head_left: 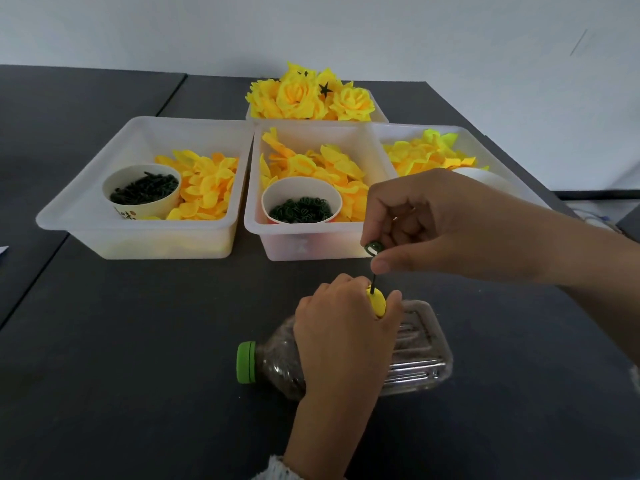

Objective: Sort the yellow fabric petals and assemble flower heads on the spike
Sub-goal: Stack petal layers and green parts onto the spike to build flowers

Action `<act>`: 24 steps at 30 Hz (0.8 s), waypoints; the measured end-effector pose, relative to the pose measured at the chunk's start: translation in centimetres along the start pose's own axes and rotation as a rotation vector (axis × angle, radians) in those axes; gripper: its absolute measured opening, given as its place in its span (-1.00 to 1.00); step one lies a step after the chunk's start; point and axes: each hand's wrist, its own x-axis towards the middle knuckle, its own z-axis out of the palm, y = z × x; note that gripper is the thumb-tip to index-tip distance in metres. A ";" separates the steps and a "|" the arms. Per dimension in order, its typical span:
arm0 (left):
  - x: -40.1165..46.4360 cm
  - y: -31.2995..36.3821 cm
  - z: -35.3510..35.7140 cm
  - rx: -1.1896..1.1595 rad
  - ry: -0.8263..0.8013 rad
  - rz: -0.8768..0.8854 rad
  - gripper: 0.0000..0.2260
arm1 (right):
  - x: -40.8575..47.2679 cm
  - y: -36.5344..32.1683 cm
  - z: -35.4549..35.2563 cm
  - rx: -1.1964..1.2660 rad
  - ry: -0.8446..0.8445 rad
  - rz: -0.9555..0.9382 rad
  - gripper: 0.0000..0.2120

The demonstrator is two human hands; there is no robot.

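Where hands [346,327] work, 4 bins [138,233] behind.

The left hand [341,327] holds a small yellow petal [376,301] on a thin dark spike [373,284], over a bottle [415,355] lying on the dark table [138,341]. The right hand [443,223] pinches a little green ring [374,248] just above the spike

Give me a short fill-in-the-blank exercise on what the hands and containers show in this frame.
1. The right hand pinches a small ring coloured ____.
2. The left hand holds a petal coloured ____.
3. The plastic bottle lies on its side with a cap coloured ____.
4. Finished flower heads fill the bin farthest ____.

Missing words: green; yellow; green; back
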 end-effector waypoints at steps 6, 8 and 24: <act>-0.1 0.0 -0.1 -0.028 -0.007 -0.003 -0.67 | -0.1 -0.4 -0.1 -0.129 -0.007 -0.027 -0.86; -0.1 0.0 -0.2 -0.030 -0.010 -0.008 -0.68 | -0.1 -0.6 0.0 -0.202 -0.008 -0.035 -0.86; 0.1 0.0 -0.9 -0.125 -0.115 -0.053 -0.71 | 0.2 1.5 2.3 -0.095 0.082 -0.028 -0.89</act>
